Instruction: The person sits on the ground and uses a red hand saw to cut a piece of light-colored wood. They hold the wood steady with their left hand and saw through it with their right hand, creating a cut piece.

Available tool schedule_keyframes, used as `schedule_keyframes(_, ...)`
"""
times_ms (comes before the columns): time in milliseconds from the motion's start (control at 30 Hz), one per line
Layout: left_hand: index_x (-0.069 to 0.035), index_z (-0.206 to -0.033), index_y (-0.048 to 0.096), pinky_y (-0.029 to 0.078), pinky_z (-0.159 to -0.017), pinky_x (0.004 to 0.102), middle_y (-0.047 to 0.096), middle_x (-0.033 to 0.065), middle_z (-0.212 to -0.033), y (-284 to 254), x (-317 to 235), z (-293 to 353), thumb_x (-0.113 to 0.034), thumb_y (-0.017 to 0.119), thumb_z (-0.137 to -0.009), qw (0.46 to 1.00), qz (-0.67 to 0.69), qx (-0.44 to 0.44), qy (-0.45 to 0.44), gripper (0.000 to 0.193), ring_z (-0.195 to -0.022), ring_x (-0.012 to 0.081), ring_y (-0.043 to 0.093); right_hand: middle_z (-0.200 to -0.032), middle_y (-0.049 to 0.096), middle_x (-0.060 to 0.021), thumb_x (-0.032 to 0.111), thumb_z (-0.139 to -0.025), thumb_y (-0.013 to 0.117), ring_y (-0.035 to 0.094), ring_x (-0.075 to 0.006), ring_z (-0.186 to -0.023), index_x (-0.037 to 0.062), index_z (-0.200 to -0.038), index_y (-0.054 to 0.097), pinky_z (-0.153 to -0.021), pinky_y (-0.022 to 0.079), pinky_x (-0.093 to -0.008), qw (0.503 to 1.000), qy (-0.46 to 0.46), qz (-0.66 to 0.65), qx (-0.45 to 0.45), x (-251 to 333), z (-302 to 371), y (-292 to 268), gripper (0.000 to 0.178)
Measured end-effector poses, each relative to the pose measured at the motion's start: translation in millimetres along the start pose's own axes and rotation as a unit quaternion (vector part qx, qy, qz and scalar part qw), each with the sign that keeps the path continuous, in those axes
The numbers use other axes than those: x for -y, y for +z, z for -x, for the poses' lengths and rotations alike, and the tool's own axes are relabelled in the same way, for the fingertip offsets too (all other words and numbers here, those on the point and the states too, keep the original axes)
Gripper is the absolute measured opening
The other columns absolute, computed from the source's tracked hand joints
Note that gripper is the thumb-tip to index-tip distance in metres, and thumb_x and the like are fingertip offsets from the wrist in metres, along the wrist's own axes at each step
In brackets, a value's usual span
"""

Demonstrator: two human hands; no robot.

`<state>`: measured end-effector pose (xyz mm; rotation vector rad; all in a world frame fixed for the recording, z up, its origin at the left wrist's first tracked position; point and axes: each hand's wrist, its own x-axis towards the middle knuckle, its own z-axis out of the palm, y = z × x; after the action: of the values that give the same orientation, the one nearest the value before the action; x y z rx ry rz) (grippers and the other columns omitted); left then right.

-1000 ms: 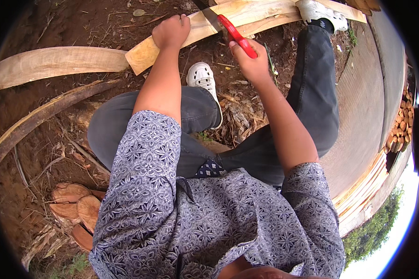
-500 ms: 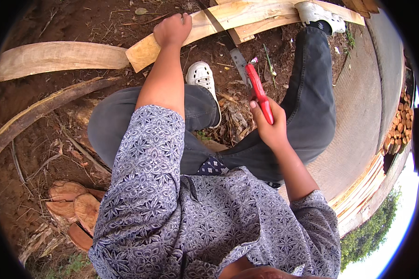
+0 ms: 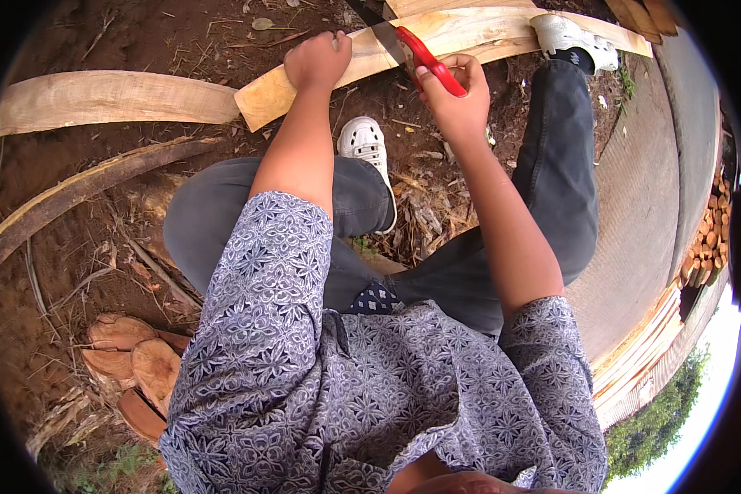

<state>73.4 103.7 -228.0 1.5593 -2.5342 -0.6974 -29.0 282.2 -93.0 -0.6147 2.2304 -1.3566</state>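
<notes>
A long pale wooden plank (image 3: 490, 31) lies across the top of the view. Near its left end my left hand (image 3: 319, 62) is closed over it, fingers curled round its far edge. My right hand (image 3: 459, 105) grips the red handle of a hand saw (image 3: 424, 58). The saw's dark blade crosses the plank to the right of my left hand, its far part running out past the top edge. My fingers and the handle hide some of the blade's near end. My right foot, in a white clog (image 3: 570, 41), rests against the plank's right part.
Another board (image 3: 115, 103) lies to the left, with a curved bark-edged strip (image 3: 82, 181) nearer me. Cut wood chunks (image 3: 136, 354) sit at lower left. My other white clog (image 3: 362, 144) stands on the brown soil. Stacked wood (image 3: 708, 239) is at far right.
My right hand has pushed the saw forward and to the left, so its handle is now close to the plank. My left hand keeps its hold on the plank.
</notes>
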Motion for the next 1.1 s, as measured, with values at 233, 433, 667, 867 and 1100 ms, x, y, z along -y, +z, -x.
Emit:
schedule_keyframes(233,-0.014,-0.095,0.078,0.056,-0.081,0.0504,0.076,0.0194,-0.091,0.2,1.7,-3.7,-0.051,0.046,-0.099,1.000,0.007,-0.003,-0.019,0.049,-0.089,0.0387,0.073,-0.096,0.072,-0.0117,0.020,-0.104,0.061,0.071,-0.0114,-0.081,0.0000,-0.157,0.038,-0.074,0.057,-0.0285,0.987,-0.037,-0.103,0.122,-6.6,41.2,24.4,0.061)
schedule_keyframes(433,-0.013,-0.101,0.079,0.056,-0.085,0.0501,0.076,0.0193,-0.099,4.5,-2.9,-9.9,-0.054,0.041,-0.100,1.000,-0.004,0.016,-0.007,0.056,-0.096,0.0391,0.073,-0.132,0.066,-0.0175,0.018,-0.103,0.061,0.064,-0.0174,-0.115,0.0084,-0.161,0.037,-0.100,0.049,-0.0314,0.990,-0.051,-0.034,0.127,-78.7,58.3,-2.2,0.063)
schedule_keyframes(667,-0.015,-0.105,0.080,0.056,-0.088,0.0495,0.077,0.0171,-0.105,-14.7,-0.8,-9.1,-0.053,0.037,-0.100,0.994,-0.036,0.088,-0.054,0.058,-0.101,0.0372,0.072,-0.128,0.070,-0.0134,0.017,-0.101,0.065,0.064,-0.0125,-0.109,0.0071,-0.154,0.049,-0.097,0.049,-0.0291,0.989,-0.022,-0.001,0.144,-28.5,72.3,-36.6,0.056)
schedule_keyframes(867,-0.016,-0.106,0.080,0.056,-0.088,0.0496,0.077,0.0163,-0.105,-14.0,-7.0,-8.6,-0.053,0.036,-0.100,0.995,-0.035,0.085,-0.035,0.057,-0.100,0.0366,0.072,-0.101,0.071,-0.0036,0.016,-0.101,0.065,0.059,-0.0051,-0.083,0.0064,-0.153,0.051,-0.077,0.050,-0.0238,0.992,0.007,-0.035,0.123,3.1,70.7,-41.6,0.054)
schedule_keyframes(1100,-0.016,-0.105,0.080,0.056,-0.087,0.0495,0.077,0.0164,-0.101,-10.0,-1.7,-8.1,-0.052,0.037,-0.100,0.996,-0.038,0.073,-0.044,0.057,-0.099,0.0365,0.073,-0.102,0.070,-0.0039,0.009,-0.101,0.061,0.057,-0.0046,-0.078,0.0043,-0.154,0.049,-0.073,0.049,-0.0231,0.993,-0.003,0.031,0.117,41.5,113.5,-59.7,0.054)
